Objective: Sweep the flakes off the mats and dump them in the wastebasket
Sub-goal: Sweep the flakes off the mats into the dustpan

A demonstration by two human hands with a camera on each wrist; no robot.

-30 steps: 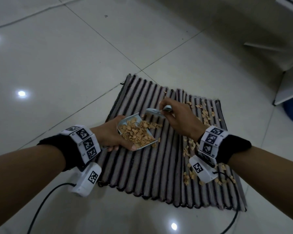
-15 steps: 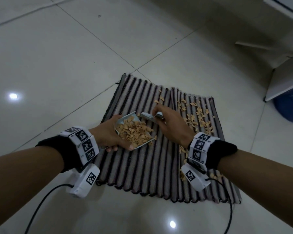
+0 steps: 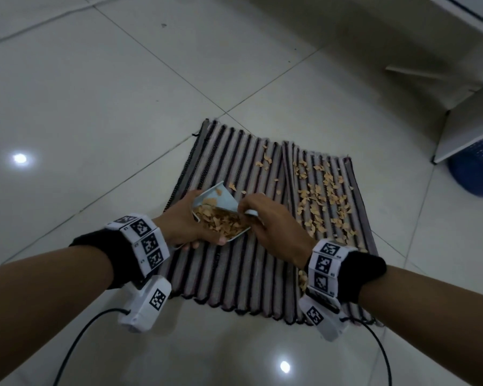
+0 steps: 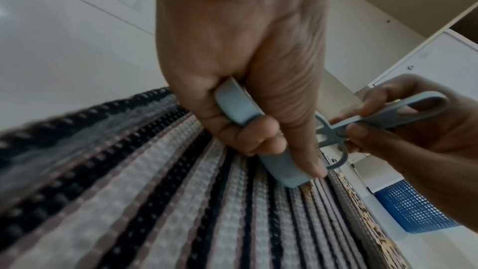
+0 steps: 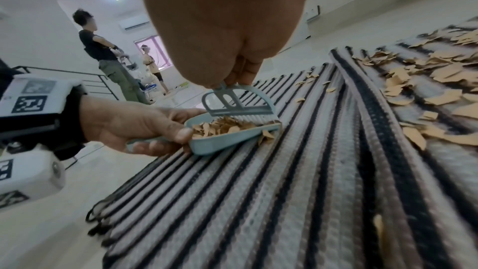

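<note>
Head view: two mats (image 3: 236,263), one dustpan (image 3: 221,203)

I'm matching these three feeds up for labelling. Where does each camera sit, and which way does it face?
Head: looks down at mats; both forearms show.
Left wrist: under left hand, looks along mat to wastebasket.
Right wrist: under right hand, looks across mat at bystanders.
Shared: dustpan, brush, flakes.
</note>
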